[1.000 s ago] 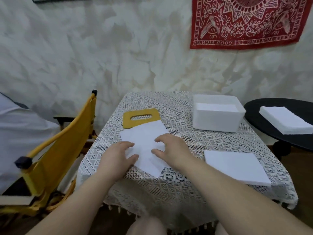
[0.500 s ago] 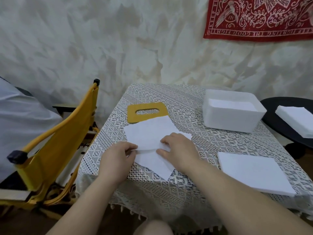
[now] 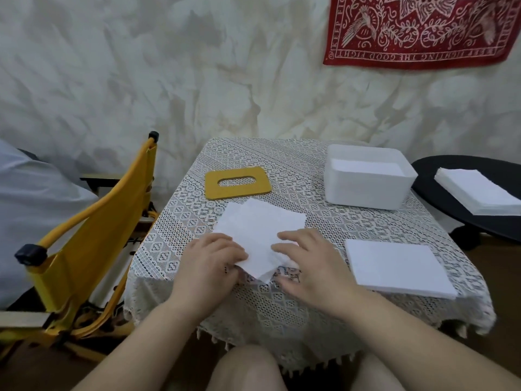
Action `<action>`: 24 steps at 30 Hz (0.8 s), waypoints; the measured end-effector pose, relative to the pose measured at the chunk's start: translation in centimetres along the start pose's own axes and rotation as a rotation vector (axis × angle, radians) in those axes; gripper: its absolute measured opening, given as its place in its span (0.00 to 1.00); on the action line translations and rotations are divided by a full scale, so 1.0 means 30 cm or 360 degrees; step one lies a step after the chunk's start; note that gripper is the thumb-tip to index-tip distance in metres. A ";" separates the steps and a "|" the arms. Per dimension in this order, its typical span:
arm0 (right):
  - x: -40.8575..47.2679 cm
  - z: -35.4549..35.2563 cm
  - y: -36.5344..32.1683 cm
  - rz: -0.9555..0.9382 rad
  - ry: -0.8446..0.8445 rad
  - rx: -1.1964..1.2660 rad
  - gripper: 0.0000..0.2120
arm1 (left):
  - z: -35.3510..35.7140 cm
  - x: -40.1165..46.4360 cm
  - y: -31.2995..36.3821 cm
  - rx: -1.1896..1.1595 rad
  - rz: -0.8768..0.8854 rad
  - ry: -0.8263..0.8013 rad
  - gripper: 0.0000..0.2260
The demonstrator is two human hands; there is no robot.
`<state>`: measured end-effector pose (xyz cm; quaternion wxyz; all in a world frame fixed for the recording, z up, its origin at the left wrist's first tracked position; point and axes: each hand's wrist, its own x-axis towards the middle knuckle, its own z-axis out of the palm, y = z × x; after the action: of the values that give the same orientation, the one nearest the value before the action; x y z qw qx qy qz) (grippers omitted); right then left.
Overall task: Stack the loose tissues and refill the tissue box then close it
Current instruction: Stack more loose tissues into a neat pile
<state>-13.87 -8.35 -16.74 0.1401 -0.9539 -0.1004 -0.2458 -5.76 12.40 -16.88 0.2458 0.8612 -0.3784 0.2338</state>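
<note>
W/ your left hand (image 3: 208,261) pinching the loose tissues (image 3: 260,235) & right hand (image 3: 307,263) flat, fingers open on them, square edges b4 moving to the tissue box (image 3: 369,190).

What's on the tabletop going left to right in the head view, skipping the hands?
Yellow lid → loose tissues → tissue box and, nearer the person, the neat tissue stack. The last two overlap in left-right span, so their order is unclear.
</note>
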 end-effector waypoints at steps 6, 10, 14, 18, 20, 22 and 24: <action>-0.102 -0.039 -0.046 0.0045 -0.0003 0.0241 0.10 | 0.018 -0.044 0.119 -0.0056 0.0137 -0.0139 0.13; -0.151 -0.103 -0.018 0.0338 -0.0129 0.0397 0.08 | -0.033 -0.058 0.046 -0.0046 -0.0194 -0.0235 0.11; -0.134 -0.154 -0.018 0.0571 0.0029 0.0550 0.06 | -0.093 -0.044 0.073 -0.0440 -0.0510 -0.0189 0.08; -0.066 -0.145 0.011 0.0788 0.0048 0.0386 0.10 | -0.054 0.013 0.095 -0.0460 -0.0708 -0.0112 0.05; -0.054 -0.131 0.031 0.0803 0.0046 0.0223 0.22 | -0.031 0.024 0.096 -0.0368 -0.0793 -0.0194 0.18; -0.062 -0.120 0.028 0.0696 0.0103 0.0134 0.26 | -0.014 0.020 0.091 -0.0275 -0.0792 -0.0231 0.28; -0.082 -0.102 0.024 0.0505 0.0170 0.0044 0.23 | -0.002 0.008 0.088 -0.0180 -0.0729 -0.0243 0.29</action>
<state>-17.13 -10.30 -15.55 0.1956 -0.9413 0.0557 -0.2696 -7.66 10.75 -16.05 0.3109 0.9246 -0.2033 0.0846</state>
